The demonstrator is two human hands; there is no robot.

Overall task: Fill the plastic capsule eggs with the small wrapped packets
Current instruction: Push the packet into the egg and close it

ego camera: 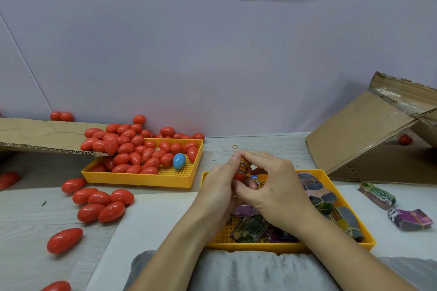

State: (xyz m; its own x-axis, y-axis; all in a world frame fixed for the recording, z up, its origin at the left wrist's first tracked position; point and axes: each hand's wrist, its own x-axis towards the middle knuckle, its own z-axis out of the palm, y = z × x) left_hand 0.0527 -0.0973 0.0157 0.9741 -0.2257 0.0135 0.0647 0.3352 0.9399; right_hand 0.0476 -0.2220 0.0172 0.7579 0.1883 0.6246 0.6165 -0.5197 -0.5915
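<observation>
- both hands met over the far left corner of the near yellow tray [369,242]; the left hand [218,188] curled its fingers round a red egg half [239,176], and the right hand [275,186] pinched a small orange wrapped packet [244,166] with thumb and fingertips, its lower end at the mouth of the half.
- whether the packet was already seated inside, i could not tell; the fingers hid the rim.
- another small packet with a blue top [255,178] showed just right of the egg half, between the hands; which hand held it was unclear.
- risk, as i judged it: the packet stood tall above the shell, so pressed askew it could crumple or keep the egg from closing; the smooth shell could also slip from the curled fingers and roll away.
- the near tray held more packets and banded bundles, partly hidden under the right forearm.
- left and farther off, a second yellow tray [142,178] was heaped with red eggs and one blue egg [179,161]; loose red eggs [99,198] lay scattered near left.
- two banded bundles [409,218] lay on the table right of the near tray, and a tipped cardboard box [369,130] stood far right; a cardboard flap [42,136] overhung the far tray's left end.
- nothing blocked the hands.
</observation>
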